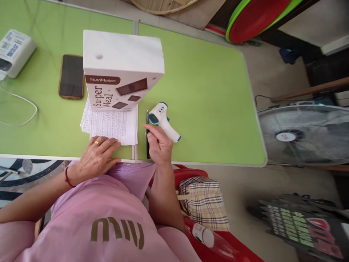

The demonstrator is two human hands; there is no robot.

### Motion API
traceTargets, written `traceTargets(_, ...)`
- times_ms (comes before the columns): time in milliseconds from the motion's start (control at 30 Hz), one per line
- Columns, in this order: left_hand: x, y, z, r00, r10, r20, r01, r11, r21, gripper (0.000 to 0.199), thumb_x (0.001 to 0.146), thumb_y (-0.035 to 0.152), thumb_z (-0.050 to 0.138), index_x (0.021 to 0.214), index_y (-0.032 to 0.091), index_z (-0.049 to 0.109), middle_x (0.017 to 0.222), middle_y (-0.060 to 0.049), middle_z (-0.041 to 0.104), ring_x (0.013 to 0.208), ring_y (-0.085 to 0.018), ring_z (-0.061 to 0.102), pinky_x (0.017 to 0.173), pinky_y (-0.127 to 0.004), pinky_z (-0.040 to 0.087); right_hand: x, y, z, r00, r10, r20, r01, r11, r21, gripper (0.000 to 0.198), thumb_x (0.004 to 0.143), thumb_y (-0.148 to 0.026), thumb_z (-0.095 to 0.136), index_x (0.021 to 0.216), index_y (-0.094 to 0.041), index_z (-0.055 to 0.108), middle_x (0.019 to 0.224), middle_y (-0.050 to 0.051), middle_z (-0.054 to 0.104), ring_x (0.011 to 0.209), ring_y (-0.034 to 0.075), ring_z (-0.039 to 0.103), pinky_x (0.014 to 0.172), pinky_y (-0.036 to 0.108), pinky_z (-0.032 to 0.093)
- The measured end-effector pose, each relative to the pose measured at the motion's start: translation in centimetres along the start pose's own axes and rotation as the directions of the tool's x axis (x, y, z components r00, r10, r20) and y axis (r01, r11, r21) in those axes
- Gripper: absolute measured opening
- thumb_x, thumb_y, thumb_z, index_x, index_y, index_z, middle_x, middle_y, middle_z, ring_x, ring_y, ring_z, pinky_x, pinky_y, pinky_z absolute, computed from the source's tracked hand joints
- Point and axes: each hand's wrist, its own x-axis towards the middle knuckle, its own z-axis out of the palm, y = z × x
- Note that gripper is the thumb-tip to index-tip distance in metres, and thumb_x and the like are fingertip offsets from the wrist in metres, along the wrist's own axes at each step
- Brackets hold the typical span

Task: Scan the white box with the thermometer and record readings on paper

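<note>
- So the slim black pen (147,147) lies lengthwise on the light green tabletop (212,102), pointing roughly 12 to 6, close to the near edge
- Right hand (160,145) is right at it, index finger reaching across the pen toward 9 with the other fingers curled in, can't tell if it's actually pinching the pen or just over it
- Left hand (99,154) sits between 8 and 9 from the pen, palm down and relaxed, fingers side by side at the bottom edge of some loose white sheets full of small dark writing (111,125), nothing gripped there, and it has a gold ring (97,142) on
- White and blue handheld thermometer (165,123) is just beside the pen at 2 o'clock
- Big white cardboard box with brown printing (124,54) stands at 11, hiding the top of the sheets
- Dark phone in a brown case (71,76) is at 10, chunky white plastic charger block (16,51) further out the same way
- Off the table, a round caged fan (285,136) at 3, beige plaid bag (205,203) between 4 and 5
</note>
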Motion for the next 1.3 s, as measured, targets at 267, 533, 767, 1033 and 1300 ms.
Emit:
traceTargets(267,0.2,0.5,0.5,0.998,0.005,0.062,-0.009,0.998,0.068,0.032,0.100,0.033,0.064,0.121,0.009,0.064,0.119,-0.012,0.070,0.102,-0.029,0.058,0.086,-0.042,0.045,-2.7,-0.6,1.3,0.983,0.156,0.097,-0.182,0.879,0.440,0.032,0.093,-0.040,0.059,0.123,-0.028,0.059,0.092,0.002,0.061,0.074,0.015,0.061,0.065,0.031,0.054)
traceTargets(533,0.5,0.6,0.2,0.994,0.023,0.103,-0.031,0.997,0.075,0.033,0.101,0.036,0.062,0.122,0.011,0.064,0.125,-0.012,0.068,0.111,-0.029,0.058,0.093,-0.045,0.046,-3.3,-2.4,3.1,0.986,0.111,-0.122,-0.050,0.904,0.424,0.026,0.098,-0.053,0.051,0.099,-0.028,0.060,0.075,-0.002,0.052,0.065,0.014,0.054,0.063,0.031,0.049)
traceTargets(767,0.6,0.6,0.1,0.982,0.067,0.178,-0.080,0.995,0.065,0.053,0.097,0.046,0.068,0.134,0.010,0.058,0.138,-0.014,0.063,0.124,-0.033,0.055,0.106,-0.054,0.040,-2.8,-2.6,2.6,0.973,0.233,-0.006,-0.220,0.926,0.307,0.029,0.095,-0.045,0.053,0.104,-0.023,0.071,0.090,0.004,0.071,0.075,0.016,0.067,0.072,0.033,0.057)
traceTargets(1033,0.5,0.6,0.4,0.980,0.061,0.190,-0.080,0.993,0.091,0.041,0.095,0.018,0.061,0.136,0.013,0.058,0.138,-0.012,0.063,0.123,-0.032,0.057,0.108,-0.053,0.040,-2.0,-2.8,3.5,0.985,0.145,-0.089,-0.142,0.989,0.041,0.004,0.082,-0.026,0.064,0.079,-0.022,0.064,0.064,-0.005,0.064,0.054,0.011,0.056,0.054,0.025,0.048)
traceTargets(1300,0.5,0.6,0.4,0.977,0.054,0.204,-0.069,0.995,0.068,0.047,0.091,0.008,0.058,0.137,0.012,0.057,0.139,-0.014,0.062,0.125,-0.033,0.057,0.109,-0.057,0.040,-1.8,-2.9,3.7,0.998,0.053,-0.030,-0.055,0.997,-0.058,0.011,0.087,-0.032,0.060,0.079,-0.024,0.061,0.066,-0.003,0.065,0.057,0.013,0.060,0.058,0.027,0.052)
